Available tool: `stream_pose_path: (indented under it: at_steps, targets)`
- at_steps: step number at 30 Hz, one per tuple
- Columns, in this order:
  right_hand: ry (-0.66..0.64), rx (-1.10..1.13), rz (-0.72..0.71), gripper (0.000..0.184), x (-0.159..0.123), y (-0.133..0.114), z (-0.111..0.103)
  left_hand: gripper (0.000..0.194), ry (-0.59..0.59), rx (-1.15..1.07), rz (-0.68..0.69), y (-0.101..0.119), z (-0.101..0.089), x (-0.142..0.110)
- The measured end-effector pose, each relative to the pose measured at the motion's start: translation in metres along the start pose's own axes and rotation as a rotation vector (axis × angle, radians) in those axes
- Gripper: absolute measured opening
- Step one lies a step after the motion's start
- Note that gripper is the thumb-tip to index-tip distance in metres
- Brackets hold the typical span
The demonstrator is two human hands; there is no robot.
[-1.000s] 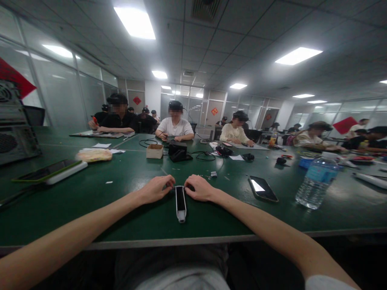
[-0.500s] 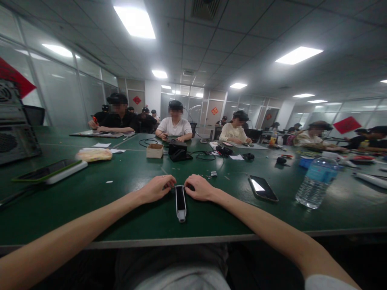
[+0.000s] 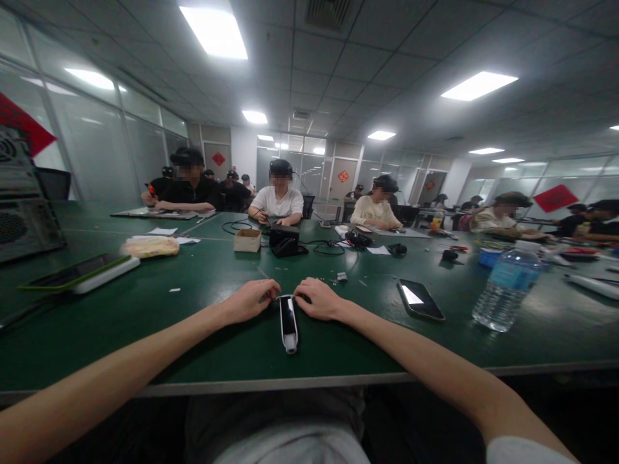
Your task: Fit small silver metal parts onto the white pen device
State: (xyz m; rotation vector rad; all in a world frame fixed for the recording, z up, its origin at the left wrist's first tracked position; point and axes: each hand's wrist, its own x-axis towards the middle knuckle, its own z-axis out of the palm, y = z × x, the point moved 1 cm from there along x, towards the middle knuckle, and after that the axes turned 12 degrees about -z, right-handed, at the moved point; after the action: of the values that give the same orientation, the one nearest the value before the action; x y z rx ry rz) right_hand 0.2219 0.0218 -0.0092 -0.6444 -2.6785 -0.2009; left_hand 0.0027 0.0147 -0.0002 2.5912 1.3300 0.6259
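Observation:
A slim white device (image 3: 289, 322) with a glossy black face lies on the green table in front of me. Its narrower white end points toward me. My left hand (image 3: 252, 301), fingers curled, has its fingertips at the far left edge of the device. From the other side, my right hand (image 3: 317, 299) curls its fingers against the far right edge. Between them the two hands pinch the device's far end. Exactly what the fingertips grip there is too small to make out.
To the right are a phone (image 3: 420, 300) and a water bottle (image 3: 507, 288). Small metal bits (image 3: 341, 277) lie beyond my right hand. A cardboard box (image 3: 247, 241) and a black stand (image 3: 285, 242) stand ahead. Left is a green-edged phone (image 3: 72, 277). Several people sit opposite.
A bright reflection now shows on the device's black face, and its far end looks slightly shifted. Both hands stay in nearly the same place.

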Motion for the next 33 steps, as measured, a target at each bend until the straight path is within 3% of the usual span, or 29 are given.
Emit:
stream_pose_path:
  at_steps: [33]
  targets:
    - [0.015,0.044,-0.010,0.018,-0.0001,0.0023,0.0011,0.021,0.002,0.168,-0.049,0.0026,-0.0004,-0.0021]
